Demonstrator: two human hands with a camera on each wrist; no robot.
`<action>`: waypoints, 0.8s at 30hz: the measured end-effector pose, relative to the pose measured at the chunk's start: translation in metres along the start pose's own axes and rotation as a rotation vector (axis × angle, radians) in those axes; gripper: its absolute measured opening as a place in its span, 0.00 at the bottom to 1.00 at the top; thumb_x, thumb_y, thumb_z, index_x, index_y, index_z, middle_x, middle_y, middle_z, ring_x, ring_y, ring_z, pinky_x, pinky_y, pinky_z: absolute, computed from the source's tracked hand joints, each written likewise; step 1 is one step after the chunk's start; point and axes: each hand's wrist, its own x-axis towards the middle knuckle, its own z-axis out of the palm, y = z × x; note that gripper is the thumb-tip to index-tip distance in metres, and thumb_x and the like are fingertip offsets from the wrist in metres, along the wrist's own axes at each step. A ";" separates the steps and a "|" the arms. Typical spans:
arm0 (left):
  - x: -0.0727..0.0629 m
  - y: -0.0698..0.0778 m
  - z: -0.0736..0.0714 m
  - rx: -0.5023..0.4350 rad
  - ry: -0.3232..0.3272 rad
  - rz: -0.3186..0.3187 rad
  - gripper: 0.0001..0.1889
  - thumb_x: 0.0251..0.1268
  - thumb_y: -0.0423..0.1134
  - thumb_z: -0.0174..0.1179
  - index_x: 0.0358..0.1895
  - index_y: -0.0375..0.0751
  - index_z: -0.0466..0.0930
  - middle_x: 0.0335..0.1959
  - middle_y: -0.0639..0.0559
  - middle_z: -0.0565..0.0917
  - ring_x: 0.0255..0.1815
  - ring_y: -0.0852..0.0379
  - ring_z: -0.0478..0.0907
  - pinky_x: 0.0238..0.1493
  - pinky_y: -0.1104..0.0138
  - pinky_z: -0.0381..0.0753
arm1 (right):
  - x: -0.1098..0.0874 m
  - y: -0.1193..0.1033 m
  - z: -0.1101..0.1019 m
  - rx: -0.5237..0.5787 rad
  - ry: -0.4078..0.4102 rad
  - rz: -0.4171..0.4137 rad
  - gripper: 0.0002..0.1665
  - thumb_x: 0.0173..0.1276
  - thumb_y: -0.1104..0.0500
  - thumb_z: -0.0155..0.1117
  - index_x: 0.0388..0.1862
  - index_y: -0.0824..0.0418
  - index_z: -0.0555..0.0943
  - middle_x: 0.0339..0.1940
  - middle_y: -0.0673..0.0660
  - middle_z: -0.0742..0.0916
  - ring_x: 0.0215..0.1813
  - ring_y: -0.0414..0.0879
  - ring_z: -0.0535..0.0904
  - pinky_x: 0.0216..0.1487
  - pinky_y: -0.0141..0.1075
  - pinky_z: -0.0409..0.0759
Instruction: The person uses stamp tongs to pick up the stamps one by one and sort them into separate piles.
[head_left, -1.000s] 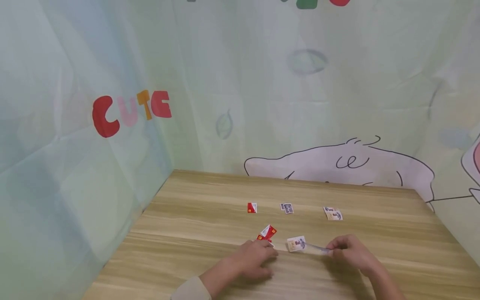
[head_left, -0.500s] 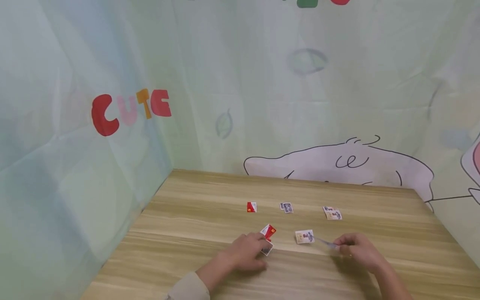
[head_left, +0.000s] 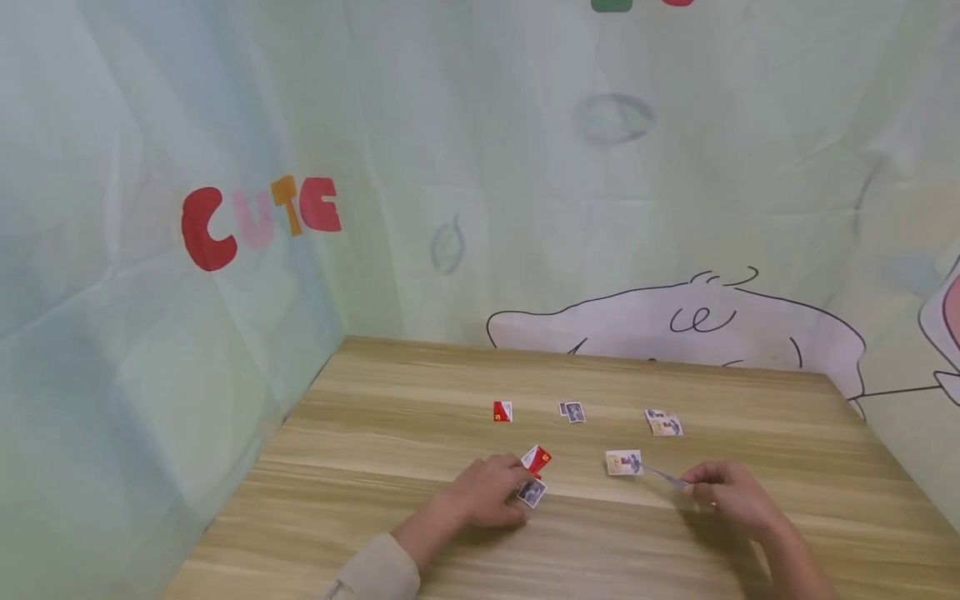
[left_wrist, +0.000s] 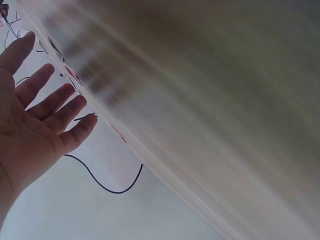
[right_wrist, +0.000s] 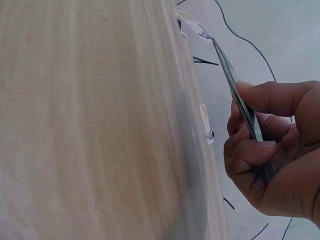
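My right hand grips metal tweezers, thumb and fingers curled round them. At the tweezers' tips is a beige stamp with a small figure printed on it, held above the table. My left hand is low over the table, its fingers relaxed and spread in the left wrist view. By its fingertips lie a red-and-white stamp and, in front of that, a dark grey stamp. The left fingers partly cover this small pile, and whether they touch it I cannot tell.
Farther back on the wooden table lie, from left to right, a red-and-white stamp, two overlapping grey stamps and overlapping beige stamps. A printed cloth backdrop borders the table's left and back edges.
My right hand has moved right and slightly away with the tweezers and beige stamp. My left hand has drawn back a little to the left, uncovering the dark grey stamp.
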 end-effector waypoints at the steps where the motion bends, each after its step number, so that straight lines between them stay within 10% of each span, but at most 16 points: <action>1: 0.000 -0.001 0.000 0.001 0.003 0.000 0.22 0.49 0.49 0.65 0.50 0.48 0.80 0.47 0.53 0.76 0.40 0.61 0.72 0.39 0.66 0.73 | 0.000 0.001 -0.001 -0.006 0.007 0.003 0.12 0.56 0.67 0.60 0.39 0.73 0.79 0.28 0.57 0.80 0.29 0.49 0.72 0.29 0.38 0.72; 24: 0.005 -0.007 0.003 -0.015 -0.035 -0.021 0.25 0.51 0.52 0.65 0.53 0.48 0.78 0.56 0.47 0.74 0.52 0.54 0.71 0.49 0.60 0.72 | 0.004 0.020 -0.031 0.029 0.107 0.086 0.17 0.62 0.65 0.56 0.45 0.79 0.76 0.26 0.54 0.78 0.28 0.45 0.71 0.26 0.36 0.71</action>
